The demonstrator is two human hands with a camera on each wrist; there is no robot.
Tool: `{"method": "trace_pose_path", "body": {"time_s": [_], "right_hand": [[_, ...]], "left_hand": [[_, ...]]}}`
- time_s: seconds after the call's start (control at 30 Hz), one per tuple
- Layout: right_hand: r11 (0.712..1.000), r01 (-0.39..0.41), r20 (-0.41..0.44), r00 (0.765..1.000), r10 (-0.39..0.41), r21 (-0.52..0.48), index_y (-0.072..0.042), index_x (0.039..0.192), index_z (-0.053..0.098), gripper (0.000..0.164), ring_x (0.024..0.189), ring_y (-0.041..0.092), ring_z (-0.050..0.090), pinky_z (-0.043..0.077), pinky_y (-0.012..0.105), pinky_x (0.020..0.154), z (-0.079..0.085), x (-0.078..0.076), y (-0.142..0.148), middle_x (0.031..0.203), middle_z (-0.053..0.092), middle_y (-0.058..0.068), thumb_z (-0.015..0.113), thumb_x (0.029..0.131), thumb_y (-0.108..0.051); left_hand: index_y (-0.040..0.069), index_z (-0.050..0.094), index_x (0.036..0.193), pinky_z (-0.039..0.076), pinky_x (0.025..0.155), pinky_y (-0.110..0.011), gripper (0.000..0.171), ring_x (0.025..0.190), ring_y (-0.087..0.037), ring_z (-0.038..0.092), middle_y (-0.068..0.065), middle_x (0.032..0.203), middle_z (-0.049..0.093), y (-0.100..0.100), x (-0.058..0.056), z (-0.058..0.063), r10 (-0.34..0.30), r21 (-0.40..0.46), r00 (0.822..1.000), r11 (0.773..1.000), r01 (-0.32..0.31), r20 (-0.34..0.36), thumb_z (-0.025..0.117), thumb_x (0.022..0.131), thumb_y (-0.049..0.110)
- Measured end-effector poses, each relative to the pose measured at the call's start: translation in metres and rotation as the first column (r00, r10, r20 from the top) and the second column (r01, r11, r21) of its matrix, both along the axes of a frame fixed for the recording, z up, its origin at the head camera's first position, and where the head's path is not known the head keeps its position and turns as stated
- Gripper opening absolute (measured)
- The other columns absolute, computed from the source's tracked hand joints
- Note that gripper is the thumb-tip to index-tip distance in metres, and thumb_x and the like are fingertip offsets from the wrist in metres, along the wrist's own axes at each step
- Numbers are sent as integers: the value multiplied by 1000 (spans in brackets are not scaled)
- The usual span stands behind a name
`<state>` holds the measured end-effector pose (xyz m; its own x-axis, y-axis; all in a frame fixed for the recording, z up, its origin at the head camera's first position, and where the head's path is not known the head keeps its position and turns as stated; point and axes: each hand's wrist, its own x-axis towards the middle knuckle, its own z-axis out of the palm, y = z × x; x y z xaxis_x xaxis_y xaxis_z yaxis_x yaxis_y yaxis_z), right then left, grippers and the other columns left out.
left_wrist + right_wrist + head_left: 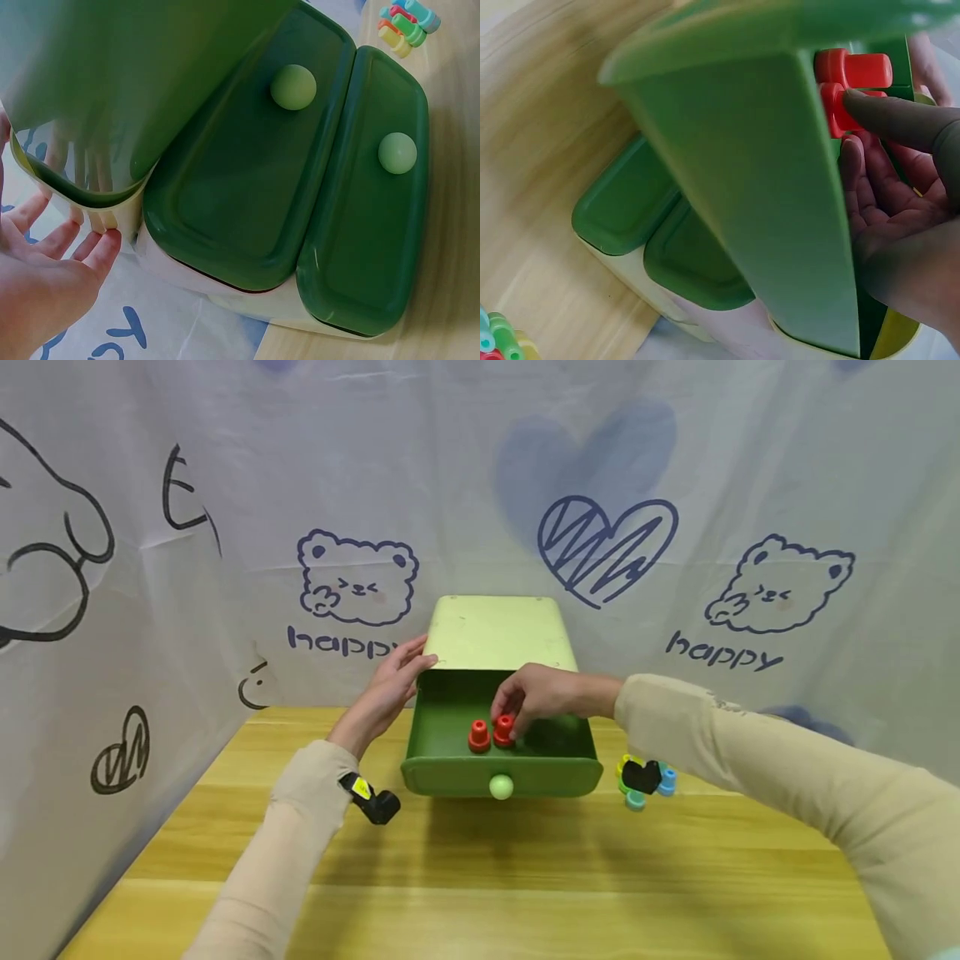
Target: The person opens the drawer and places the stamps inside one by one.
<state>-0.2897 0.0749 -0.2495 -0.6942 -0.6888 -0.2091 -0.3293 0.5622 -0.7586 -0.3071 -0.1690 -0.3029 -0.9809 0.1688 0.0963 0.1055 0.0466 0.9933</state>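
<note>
A red peg [504, 731] is pinched by the right hand [536, 697] inside the pulled-out green drawer [501, 777], beside a second red peg [478, 737]. The cabinet [498, 635] side is touched by the flat, relaxed left hand [386, 693]. Coloured pegs [645, 779] are left on the counter [480, 868] nearby

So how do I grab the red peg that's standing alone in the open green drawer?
Pinch the narrow top stem of the free red plastic peg from straight above. It stands upright on its wider base, and the green plastic drawer's walls block a sideways grip.
</note>
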Motion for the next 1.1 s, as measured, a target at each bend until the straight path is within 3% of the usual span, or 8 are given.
{"method": "trace_pose_path", "body": {"time_s": [0.7,0.9,1.1], "right_hand": [[999,24,-17,1000,-25,-49,7,107,66,34,87,19,63,55,30,81,10,0,8,99,69,11,75,74,11],[995,48,7,999,-47,-87,6,112,64,33,90,19,64,55,33,80,18,4,23,108,68,16,72,80,5],[985,120,43,992,-115,-121,6,118,60,35,95,19,64,53,37,82,25,7,50,116,65,18,69,86,-4]], "left_hand": [[11,24,153,12,115,-54,64,143,-27,19,-8,157,23,1,-1,0,-1,8,1000,1000,1,5,53,98,26],[11,23,154,12,115,-53,64,143,-27,17,-8,157,22,1,0,1,-3,7,1000,1000,3,9,52,98,26],[12,22,154,12,116,-52,65,144,-26,17,-7,158,21,1,1,3,-7,8,1000,1000,7,13,52,98,26]]}}
